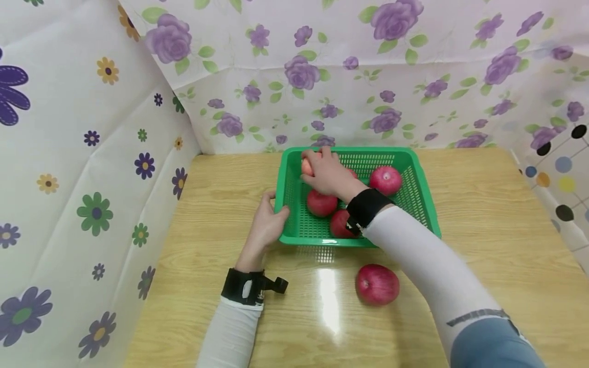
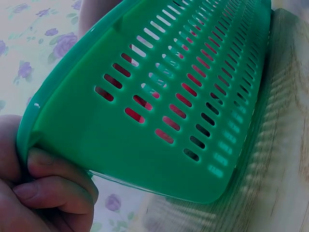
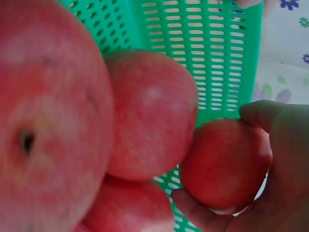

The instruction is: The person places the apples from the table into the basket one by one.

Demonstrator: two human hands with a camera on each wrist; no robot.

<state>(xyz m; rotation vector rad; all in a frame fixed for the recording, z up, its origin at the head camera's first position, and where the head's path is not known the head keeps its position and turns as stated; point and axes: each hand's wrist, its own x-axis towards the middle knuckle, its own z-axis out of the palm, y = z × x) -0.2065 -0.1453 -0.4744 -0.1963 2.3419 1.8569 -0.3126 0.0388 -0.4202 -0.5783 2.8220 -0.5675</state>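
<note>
A green plastic basket (image 1: 359,242) with slotted sides stands on the table and holds several red apples. My left hand (image 1: 269,222) grips the basket's left rim; in the left wrist view its curled fingers (image 2: 58,193) are hooked over the rim (image 2: 36,106). Over the basket's back left corner, my right hand (image 1: 329,174) holds an apple (image 3: 227,164) between thumb and fingers. Beside it in the basket lie an apple (image 1: 322,203), another near the front (image 1: 341,224) and one on the right (image 1: 385,180). A further apple is partly hidden behind the right hand.
One red apple (image 1: 377,284) lies on the wooden table (image 1: 221,204) in front of the basket. Flowered sheeting (image 1: 276,102) hangs behind the table, and more sheeting (image 1: 92,204) covers the left side. A dotted sheet (image 1: 561,184) is at the right.
</note>
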